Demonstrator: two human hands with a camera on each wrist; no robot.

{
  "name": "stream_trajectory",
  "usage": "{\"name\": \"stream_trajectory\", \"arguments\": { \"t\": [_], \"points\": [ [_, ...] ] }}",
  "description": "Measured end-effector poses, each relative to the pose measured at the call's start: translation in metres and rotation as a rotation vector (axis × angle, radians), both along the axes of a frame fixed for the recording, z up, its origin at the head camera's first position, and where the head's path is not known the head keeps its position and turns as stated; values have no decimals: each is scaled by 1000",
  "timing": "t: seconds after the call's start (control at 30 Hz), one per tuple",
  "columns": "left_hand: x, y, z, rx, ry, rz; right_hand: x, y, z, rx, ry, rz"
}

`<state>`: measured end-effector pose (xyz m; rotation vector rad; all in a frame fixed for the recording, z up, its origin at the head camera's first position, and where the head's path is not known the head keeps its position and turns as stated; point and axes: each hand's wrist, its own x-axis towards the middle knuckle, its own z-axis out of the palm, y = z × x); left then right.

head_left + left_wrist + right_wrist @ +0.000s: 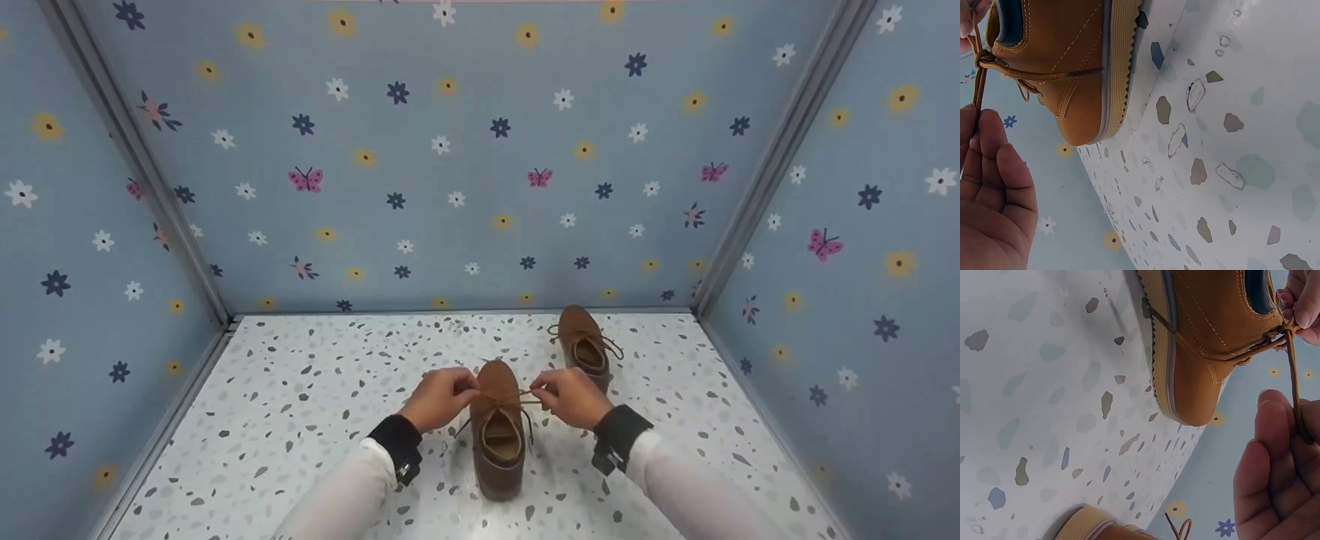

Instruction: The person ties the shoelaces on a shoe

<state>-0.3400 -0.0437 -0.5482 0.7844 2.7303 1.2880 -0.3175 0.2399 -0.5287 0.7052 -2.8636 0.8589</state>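
A brown lace-up shoe (pixel 500 480) with a ridged pale sole stands on the floor, its toe pointing away from me. On its left side, my left hand (pixel 441 399) pinches a strand of the brown shoelace (pixel 979 93) between thumb and fingertips. Across from it, my right hand (pixel 574 397) pinches another strand of the shoelace (pixel 1293 377), drawn out to the right. Both strands meet at a knot (pixel 983 58) over the shoe's tongue. Loose lace ends hang down the shoe's sides.
A matching brown shoe (pixel 576 322) stands farther off to the right, near the back wall, with its laces in loops. Blue panels (pixel 465 172) printed with flowers and butterflies enclose the speckled white floor (pixel 330 375) on three sides.
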Motion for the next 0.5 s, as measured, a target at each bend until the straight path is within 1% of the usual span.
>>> {"name": "stream_trajectory", "arguments": {
  "t": [0.13,0.27,0.5],
  "points": [
    [-1,-2,-1,0,3,-9,-1,2,-2,28,45,7],
    [0,-3,-1,0,-2,-10,-1,4,-4,50,59,-7],
    [-1,-4,-1,2,-4,2,0,5,-5,39,42,-39]
  ]
}}
